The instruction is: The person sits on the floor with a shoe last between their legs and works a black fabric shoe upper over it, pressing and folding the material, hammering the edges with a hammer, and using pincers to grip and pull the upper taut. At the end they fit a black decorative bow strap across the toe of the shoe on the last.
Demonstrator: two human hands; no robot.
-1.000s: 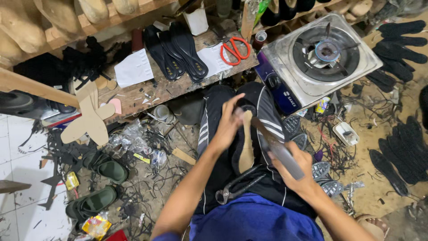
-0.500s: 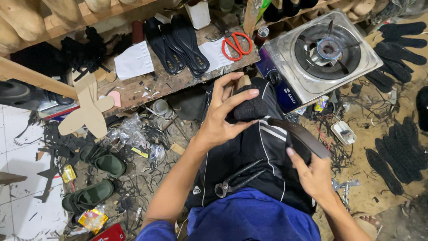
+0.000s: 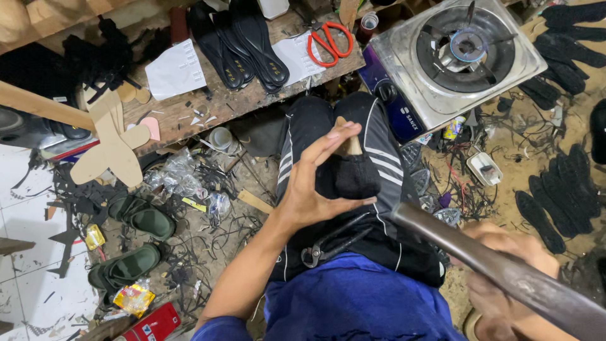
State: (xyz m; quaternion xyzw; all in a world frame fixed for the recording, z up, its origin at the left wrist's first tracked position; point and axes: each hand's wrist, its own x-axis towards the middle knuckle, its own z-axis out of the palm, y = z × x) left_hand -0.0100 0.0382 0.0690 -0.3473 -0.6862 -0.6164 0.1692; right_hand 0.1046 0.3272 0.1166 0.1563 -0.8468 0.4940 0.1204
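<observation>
My left hand (image 3: pixel 312 189) curls around a black shoe upper (image 3: pixel 356 175) stretched over a wooden last, whose pale tip (image 3: pixel 351 144) sticks out above. The piece rests on my lap on black striped trousers (image 3: pixel 385 158). My right hand (image 3: pixel 505 243), low at the right, grips a long dark metal tool (image 3: pixel 454 243). The tool is raised close to the camera, blurred, and hides part of the hand. Its working end is out of frame. Metal pincers (image 3: pixel 328 246) lie on my lap just below the left hand.
A steel gas stove (image 3: pixel 454 57) stands past my knees. A wooden bench (image 3: pixel 240 101) holds black insoles (image 3: pixel 240 44), red scissors (image 3: pixel 328 41) and paper patterns. Green sandals (image 3: pixel 139 218) and scraps litter the floor at the left. Black soles (image 3: pixel 562 196) lie at the right.
My right hand has swung the metal tool up and toward the camera. My left hand has opened its grip around the upper, so the last's wooden tip shows.
</observation>
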